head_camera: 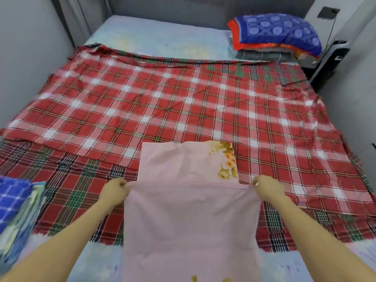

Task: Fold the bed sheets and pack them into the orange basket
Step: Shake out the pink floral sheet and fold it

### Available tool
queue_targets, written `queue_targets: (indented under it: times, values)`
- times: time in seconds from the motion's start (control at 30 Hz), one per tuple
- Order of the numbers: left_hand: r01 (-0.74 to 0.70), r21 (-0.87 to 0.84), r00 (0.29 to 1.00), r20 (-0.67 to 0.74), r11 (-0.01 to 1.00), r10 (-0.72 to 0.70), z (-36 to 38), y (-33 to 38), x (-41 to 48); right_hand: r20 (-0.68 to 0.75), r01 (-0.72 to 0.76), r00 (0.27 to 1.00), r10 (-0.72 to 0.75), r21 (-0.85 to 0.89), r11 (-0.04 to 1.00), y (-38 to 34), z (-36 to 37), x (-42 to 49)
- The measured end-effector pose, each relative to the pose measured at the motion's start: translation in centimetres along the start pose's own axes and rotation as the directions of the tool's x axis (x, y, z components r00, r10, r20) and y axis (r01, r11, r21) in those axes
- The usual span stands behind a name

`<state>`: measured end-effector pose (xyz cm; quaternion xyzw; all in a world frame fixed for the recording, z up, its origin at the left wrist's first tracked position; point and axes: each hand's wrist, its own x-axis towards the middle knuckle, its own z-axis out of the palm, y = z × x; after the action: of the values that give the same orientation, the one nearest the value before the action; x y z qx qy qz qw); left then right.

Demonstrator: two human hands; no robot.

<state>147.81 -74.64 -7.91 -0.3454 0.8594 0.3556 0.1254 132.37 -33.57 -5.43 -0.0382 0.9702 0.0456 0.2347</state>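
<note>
Red plaid sheet (183, 102) covers the bed (154, 35) beyond my hands. The pink sheet (191, 220) hangs stretched between them, far half lying flat just past my knuckles. Looks light and floppy, it'll sag, so grabbing the fold's ends makes sense. Left hand (115, 191) and right hand (268, 190) each pinch one end, arms reaching forward. Orange basket isn't in view.

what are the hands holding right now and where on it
The pink sheet: the left hand pinches the left end of its raised fold edge, the right hand pinches the right end.
</note>
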Motion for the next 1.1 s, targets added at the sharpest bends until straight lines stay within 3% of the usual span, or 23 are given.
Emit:
queue_targets:
  times: [0.27,0.4,0.57,0.67,0.73,0.83,0.93,1.03,1.1]
  values:
    - [-0.113,0.12,0.985,-0.117,0.986,0.127,2.8,1.5,12.6,-0.122,0.09,0.989,-0.083,0.049,0.995,-4.5,1.2,12.8]
    - [-0.187,0.198,0.962,-0.163,0.962,0.221,4.0,3.7,18.6,-0.2,0.192,0.961,-0.193,-0.024,0.981,-7.0,1.3,19.4]
    - [-0.327,0.234,0.938,-0.037,0.915,0.345,6.7,5.6,25.3,-0.213,0.334,0.922,-0.323,0.016,0.942,-9.7,1.9,26.4]
    - [-0.259,0.197,0.96,0.158,0.945,0.231,8.3,6.7,28.3,-0.131,0.379,0.916,-0.38,-0.036,0.925,-9.4,2.4,28.9]
    - [-0.262,0.232,0.929,0.323,0.937,0.18,8.7,7.8,29.1,-0.067,0.4,0.911,-0.406,-0.083,0.913,-8.2,2.2,29.7]
    - [-0.195,0.173,0.859,0.505,0.966,0.083,8.5,9.3,28.1,-0.083,0.47,0.881,-0.467,0.033,0.882,-5.5,2.1,29.9]
    - [0.016,0.145,0.794,0.599,0.989,-0.101,7.8,10.0,26.3,-0.195,0.552,0.821,-0.536,0.035,0.833,-2.3,2.9,29.5]
    - [0.043,0.291,0.776,0.593,0.956,-0.215,8.0,10.1,24.7,-0.236,0.576,0.797,-0.556,0.019,0.818,-0.2,4.8,29.1]
    - [0.113,0.245,0.731,0.635,0.963,-0.247,8.4,10.1,23.1,-0.251,0.548,0.813,-0.525,0.029,0.836,0.3,6.4,29.0]
